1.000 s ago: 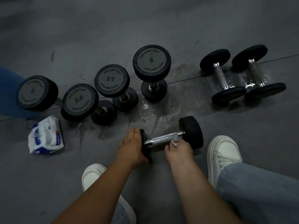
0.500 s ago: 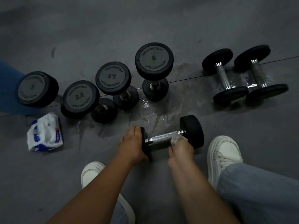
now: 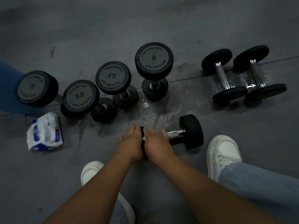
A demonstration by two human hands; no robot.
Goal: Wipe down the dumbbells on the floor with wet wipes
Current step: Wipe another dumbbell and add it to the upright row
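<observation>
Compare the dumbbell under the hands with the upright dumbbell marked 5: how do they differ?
The held dumbbell lies on its side; the dumbbell marked 5 stands on end. The left hand grips one head of the held dumbbell and the right hand wraps its handle; nothing touches the dumbbell marked 5. The dumbbell marked 5 shows a labelled end face; the held dumbbell shows none. Both have black heads and a metal handle.

Raised lettering "TECHNOGY…" and the number "5" are read on the first end cap point(image 3: 154, 58), atop an upright dumbbell. "2.5" with the same lettering is read on the second end cap point(image 3: 113, 77) and the third end cap point(image 3: 80, 96). Markings on the leftmost end cap point(image 3: 33, 88) and the wipes pack point(image 3: 45, 132) are too blurred to be read.
</observation>
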